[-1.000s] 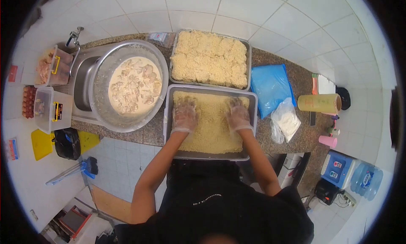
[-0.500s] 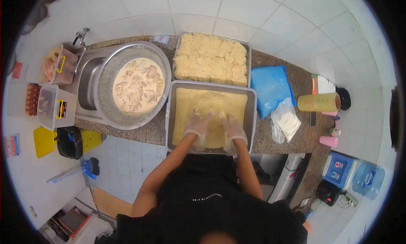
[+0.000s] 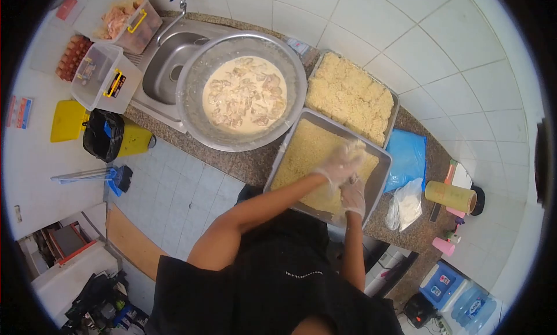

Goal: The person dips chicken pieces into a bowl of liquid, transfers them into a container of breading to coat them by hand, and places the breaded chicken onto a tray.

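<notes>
Both hands wear clear plastic gloves and are over the grey tray (image 3: 277, 161) of yellowish crumbs (image 3: 307, 155). My left hand (image 3: 342, 162) is raised at the tray's right part, fingers curled round a crumb-coated piece (image 3: 356, 146). Just below it, my right hand (image 3: 353, 195) is near the tray's right side, its fingers bent; whether it holds anything is hidden. Behind this tray stands a second tray heaped with crumb-coated pieces (image 3: 348, 97). A large metal bowl (image 3: 188, 97) to the left holds pieces in a pale, creamy liquid (image 3: 243, 97).
A sink (image 3: 165, 74) and plastic boxes (image 3: 125, 82) are at the left. To the right lie a blue bag (image 3: 406, 158), a clear bag of white powder (image 3: 407, 207) and a roll of film (image 3: 449, 197). A yellow bin (image 3: 136, 139) stands on the floor.
The view has turned, so the counter now slants down to the right. Both hands have moved from the tray's near middle to its right side, and one has lifted a coated piece.
</notes>
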`<action>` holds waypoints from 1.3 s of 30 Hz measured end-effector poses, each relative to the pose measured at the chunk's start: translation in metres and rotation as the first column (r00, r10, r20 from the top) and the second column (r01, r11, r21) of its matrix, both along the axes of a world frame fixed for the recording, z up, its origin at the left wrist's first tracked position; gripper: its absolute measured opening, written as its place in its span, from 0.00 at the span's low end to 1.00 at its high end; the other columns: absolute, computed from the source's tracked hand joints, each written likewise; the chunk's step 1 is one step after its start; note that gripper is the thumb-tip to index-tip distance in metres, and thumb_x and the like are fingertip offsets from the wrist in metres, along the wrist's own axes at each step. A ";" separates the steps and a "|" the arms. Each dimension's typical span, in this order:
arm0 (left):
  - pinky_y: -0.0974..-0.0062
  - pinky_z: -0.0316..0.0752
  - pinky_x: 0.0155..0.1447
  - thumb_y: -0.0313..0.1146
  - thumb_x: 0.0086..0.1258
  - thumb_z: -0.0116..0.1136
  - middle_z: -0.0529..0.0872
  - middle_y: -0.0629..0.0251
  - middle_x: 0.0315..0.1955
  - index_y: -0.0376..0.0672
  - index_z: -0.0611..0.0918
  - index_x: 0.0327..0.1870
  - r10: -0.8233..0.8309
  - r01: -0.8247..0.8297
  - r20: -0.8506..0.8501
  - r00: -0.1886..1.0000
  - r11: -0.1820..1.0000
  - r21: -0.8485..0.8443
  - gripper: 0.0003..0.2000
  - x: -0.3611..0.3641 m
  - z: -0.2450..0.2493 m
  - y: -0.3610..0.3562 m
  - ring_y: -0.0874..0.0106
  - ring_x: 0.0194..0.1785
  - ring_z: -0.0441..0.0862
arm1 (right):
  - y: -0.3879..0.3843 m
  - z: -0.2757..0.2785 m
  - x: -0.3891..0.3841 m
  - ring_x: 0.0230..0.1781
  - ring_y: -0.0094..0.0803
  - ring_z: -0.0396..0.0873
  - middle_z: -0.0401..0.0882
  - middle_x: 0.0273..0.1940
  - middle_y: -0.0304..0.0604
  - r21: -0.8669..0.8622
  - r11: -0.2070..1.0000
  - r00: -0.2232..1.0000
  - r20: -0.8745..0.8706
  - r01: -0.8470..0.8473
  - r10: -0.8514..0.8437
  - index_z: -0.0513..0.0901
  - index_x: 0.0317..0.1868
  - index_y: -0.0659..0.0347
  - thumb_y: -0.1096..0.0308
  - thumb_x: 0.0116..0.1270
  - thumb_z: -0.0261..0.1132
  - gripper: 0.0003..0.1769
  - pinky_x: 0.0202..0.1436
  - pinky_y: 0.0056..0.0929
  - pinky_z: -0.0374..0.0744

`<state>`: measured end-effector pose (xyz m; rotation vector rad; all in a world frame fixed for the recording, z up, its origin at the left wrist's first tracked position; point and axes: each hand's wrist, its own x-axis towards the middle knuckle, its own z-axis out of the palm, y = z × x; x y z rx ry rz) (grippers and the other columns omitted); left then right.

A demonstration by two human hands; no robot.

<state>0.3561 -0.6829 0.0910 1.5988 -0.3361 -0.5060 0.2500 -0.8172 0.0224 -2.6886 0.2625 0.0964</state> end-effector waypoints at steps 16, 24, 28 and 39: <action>0.60 0.77 0.51 0.30 0.61 0.54 0.84 0.50 0.39 0.40 0.83 0.38 -0.189 -0.362 0.484 0.854 0.452 0.815 0.08 0.111 -0.149 0.336 0.54 0.46 0.82 | 0.258 -0.048 0.232 0.33 0.42 0.85 0.84 0.29 0.45 -0.393 0.738 0.816 -0.059 -0.548 0.574 0.85 0.30 0.55 0.68 0.57 0.60 0.06 0.34 0.42 0.81; 0.57 0.75 0.52 0.45 0.60 0.59 0.83 0.44 0.39 0.35 0.83 0.40 -0.161 -0.104 0.206 0.965 0.485 0.868 0.19 0.132 -0.086 0.322 0.53 0.47 0.81 | 0.240 -0.050 0.259 0.35 0.42 0.85 0.84 0.29 0.47 -0.406 0.697 0.789 -0.109 -0.591 0.605 0.85 0.31 0.58 0.66 0.56 0.62 0.07 0.36 0.40 0.81; 0.60 0.77 0.52 0.46 0.51 0.65 0.84 0.43 0.35 0.36 0.85 0.34 0.034 -0.160 0.173 0.984 0.581 0.798 0.20 0.138 -0.050 0.328 0.51 0.43 0.83 | 0.237 0.011 0.258 0.42 0.48 0.83 0.84 0.34 0.52 -0.228 0.846 0.871 -0.230 -0.482 0.434 0.85 0.37 0.60 0.58 0.58 0.64 0.14 0.45 0.43 0.80; 0.62 0.74 0.59 0.52 0.53 0.65 0.82 0.43 0.48 0.32 0.81 0.48 0.222 -0.164 0.063 0.973 0.470 0.867 0.30 0.172 -0.040 0.355 0.51 0.54 0.80 | 0.251 0.030 0.285 0.49 0.48 0.81 0.81 0.47 0.57 -0.136 0.966 0.960 -0.205 -0.221 0.191 0.82 0.47 0.63 0.55 0.60 0.62 0.22 0.53 0.41 0.78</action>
